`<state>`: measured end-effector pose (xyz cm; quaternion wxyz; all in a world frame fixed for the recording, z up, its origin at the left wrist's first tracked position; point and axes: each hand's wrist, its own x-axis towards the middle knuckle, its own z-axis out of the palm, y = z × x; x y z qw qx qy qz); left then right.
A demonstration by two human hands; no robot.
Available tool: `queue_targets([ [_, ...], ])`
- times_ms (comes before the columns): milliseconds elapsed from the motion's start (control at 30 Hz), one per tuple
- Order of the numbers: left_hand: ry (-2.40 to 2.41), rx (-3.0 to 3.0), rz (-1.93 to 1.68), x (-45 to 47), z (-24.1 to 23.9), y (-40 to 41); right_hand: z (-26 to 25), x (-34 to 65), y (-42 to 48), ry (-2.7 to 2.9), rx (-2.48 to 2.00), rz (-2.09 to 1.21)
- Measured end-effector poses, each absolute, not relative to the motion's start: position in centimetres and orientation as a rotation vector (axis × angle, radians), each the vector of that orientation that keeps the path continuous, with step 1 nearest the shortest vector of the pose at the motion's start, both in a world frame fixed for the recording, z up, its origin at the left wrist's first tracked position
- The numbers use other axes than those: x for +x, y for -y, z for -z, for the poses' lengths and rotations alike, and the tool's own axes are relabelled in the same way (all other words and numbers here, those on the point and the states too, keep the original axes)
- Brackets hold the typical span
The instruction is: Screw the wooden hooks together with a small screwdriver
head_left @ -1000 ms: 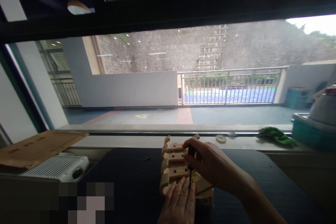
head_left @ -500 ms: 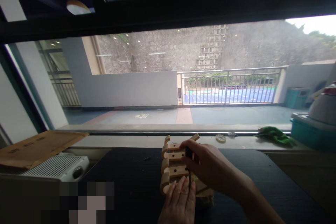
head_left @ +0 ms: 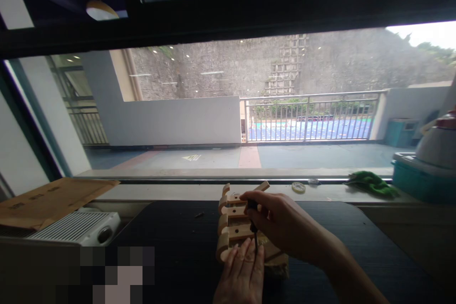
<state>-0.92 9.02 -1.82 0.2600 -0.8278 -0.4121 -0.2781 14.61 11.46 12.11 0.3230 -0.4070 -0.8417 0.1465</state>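
A pale wooden rack (head_left: 244,232) stands on the dark table, with curled ends along its left side and several slats with dark holes or screw heads. Closed around the black handle of a screwdriver (head_left: 252,204), my right hand (head_left: 274,216) is over the rack's right part. The screwdriver points down, its shaft running to the fingers of my left hand; the tip is hidden or too small to make out. My left hand (head_left: 242,268) lies flat on the near slat, fingers stretched out and pressing on the wood.
The dark table (head_left: 160,247) meets a window sill with a roll of tape (head_left: 298,187), a green cloth (head_left: 372,184) and a teal box (head_left: 409,178). Brown cardboard (head_left: 57,199) rests over a white slatted appliance (head_left: 81,228) at left. A small dark bit (head_left: 199,214) lies left of the rack.
My right hand and the screwdriver handle have shifted slightly left, and the shaft shows more clearly. My left hand stays on the near slat.
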Motion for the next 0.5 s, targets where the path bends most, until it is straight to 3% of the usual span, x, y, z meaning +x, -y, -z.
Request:
queue_targets([
  [500,1.128,-2.251,0.766,-0.86,1.80,-8.97,-11.96,14.15,-11.54,2.194,-1.059,-0.334],
])
